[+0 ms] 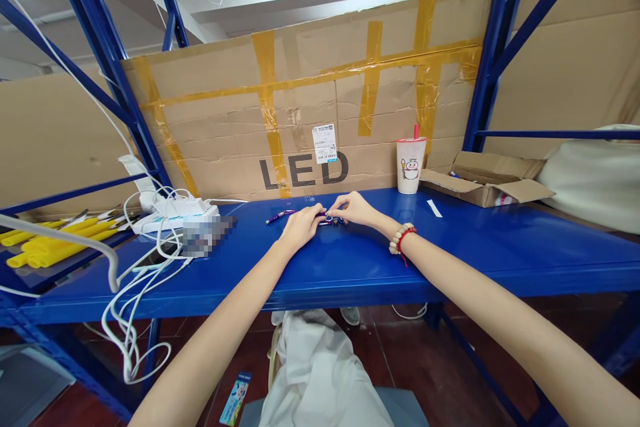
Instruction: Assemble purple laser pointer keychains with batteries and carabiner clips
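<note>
My left hand (301, 225) rests on the blue tabletop with its fingers closed around slim, shiny purple pieces. A thin purple pen-like piece (280, 216) sticks out to the left from beneath it, with a silvery end. Fingertip to fingertip with it, my right hand (356, 208) is pinched from the right side. A small ring-like part (329, 219) shows between the fingertips; it is too small to name. More dark purple bits (339, 221) lie just under the right fingers, partly hidden. A beaded bracelet circles the right wrist.
A white cup with a red straw (411, 163) and an open cardboard box (485, 180) stand at the back right, near a white paper strip (435, 208). White cables (160, 247) and a power strip (175, 213) crowd the left. A large cardboard sheet (225, 133) closes the back.
</note>
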`<control>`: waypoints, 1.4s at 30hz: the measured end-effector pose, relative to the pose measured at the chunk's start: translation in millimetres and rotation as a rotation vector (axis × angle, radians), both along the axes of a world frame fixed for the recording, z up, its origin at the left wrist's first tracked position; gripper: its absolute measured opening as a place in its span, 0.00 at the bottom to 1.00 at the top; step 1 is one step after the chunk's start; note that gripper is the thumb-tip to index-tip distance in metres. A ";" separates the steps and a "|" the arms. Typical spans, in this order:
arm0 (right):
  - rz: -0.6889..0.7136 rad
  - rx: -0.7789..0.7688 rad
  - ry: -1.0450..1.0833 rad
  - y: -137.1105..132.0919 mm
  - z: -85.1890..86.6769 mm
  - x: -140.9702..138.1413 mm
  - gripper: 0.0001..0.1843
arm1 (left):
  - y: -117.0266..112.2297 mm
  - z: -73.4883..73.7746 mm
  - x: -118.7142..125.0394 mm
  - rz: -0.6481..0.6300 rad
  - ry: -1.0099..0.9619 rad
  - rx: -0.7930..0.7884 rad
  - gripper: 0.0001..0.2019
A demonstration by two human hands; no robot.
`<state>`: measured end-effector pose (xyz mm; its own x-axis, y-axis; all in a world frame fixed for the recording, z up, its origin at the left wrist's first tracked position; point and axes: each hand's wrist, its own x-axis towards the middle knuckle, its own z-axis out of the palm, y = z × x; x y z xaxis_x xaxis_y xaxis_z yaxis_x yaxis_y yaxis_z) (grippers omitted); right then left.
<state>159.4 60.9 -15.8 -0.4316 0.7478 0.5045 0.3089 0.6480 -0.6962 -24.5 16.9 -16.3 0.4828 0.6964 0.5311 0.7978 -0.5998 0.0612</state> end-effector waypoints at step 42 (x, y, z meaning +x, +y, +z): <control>-0.555 0.076 -0.446 -12.2 16.6 3.7 0.12 | 1.5 2.3 7.6 0.064 -0.116 -0.048 0.04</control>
<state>163.0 48.8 0.8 -0.1746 0.8865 0.4286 0.8517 0.3543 -0.3860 -17.0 18.4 -14.0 0.3741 0.7495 0.5462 0.8200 -0.5424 0.1826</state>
